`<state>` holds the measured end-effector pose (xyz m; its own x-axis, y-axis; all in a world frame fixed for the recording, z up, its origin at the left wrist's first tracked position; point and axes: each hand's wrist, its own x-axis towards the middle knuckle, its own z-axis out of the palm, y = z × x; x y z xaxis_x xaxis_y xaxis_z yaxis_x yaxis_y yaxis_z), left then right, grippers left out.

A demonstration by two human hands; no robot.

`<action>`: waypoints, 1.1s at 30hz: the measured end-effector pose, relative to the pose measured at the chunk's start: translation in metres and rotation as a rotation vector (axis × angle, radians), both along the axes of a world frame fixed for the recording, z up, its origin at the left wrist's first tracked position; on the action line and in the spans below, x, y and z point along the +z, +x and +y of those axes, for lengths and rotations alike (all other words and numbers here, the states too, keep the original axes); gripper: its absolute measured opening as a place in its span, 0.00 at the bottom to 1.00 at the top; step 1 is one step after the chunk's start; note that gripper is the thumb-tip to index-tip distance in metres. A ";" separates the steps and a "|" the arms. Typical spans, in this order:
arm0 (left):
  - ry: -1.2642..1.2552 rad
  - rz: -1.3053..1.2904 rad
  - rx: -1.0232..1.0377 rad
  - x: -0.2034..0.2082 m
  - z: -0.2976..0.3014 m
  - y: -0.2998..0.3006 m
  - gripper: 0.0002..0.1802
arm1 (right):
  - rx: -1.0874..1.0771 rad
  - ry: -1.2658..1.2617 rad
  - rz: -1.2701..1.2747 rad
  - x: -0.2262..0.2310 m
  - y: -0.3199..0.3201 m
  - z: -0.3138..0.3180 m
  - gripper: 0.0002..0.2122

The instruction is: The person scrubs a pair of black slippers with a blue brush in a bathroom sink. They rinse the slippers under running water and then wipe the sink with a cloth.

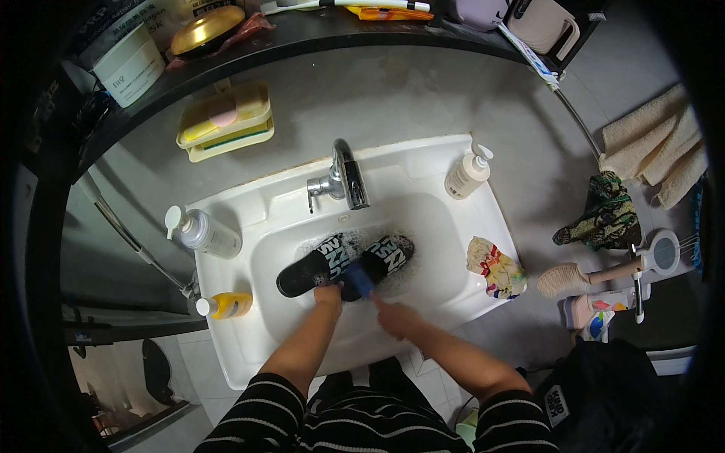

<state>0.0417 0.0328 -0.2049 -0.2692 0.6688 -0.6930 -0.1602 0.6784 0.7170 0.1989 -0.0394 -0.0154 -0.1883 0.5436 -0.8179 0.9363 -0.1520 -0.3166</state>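
Observation:
Two black slide sandals with printed straps lie in soapy water in the white sink [445,281]. The left sandal [296,278] rests beside my left hand [328,295], which is closed on the near end of the right sandal [390,255]. My right hand [398,320], slightly smeared by motion, is closed around the handle of a blue brush [358,279]. The brush head lies over the right sandal, hiding part of it. Suds gather around the straps.
A chrome faucet [349,177] juts over the basin. Pump bottles [214,234] and a yellow bottle [229,305] stand on the left rim, another pump bottle [467,175] at back right. A patterned cloth [495,268] drapes the right rim. A soap holder [226,121] hangs behind.

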 end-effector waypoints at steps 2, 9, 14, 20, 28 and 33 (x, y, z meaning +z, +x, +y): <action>-0.079 -0.045 0.073 0.035 -0.003 0.011 0.13 | -0.075 0.238 -0.197 -0.010 0.029 0.005 0.33; -0.358 -0.389 0.009 0.026 -0.003 0.005 0.11 | 0.024 0.088 0.039 -0.006 -0.005 -0.034 0.30; 0.157 0.249 -0.725 0.029 -0.007 0.017 0.30 | -0.168 0.238 -0.172 -0.001 0.041 -0.020 0.26; 0.326 0.691 -1.108 0.058 -0.013 0.048 0.46 | -0.183 0.314 -0.282 0.022 0.062 -0.021 0.24; 0.382 0.754 -1.256 0.082 -0.009 0.048 0.50 | -0.196 0.181 -0.194 0.067 0.059 -0.030 0.24; 0.152 0.211 -1.121 0.082 0.002 0.000 0.50 | -0.504 0.554 -0.058 0.056 0.105 -0.041 0.23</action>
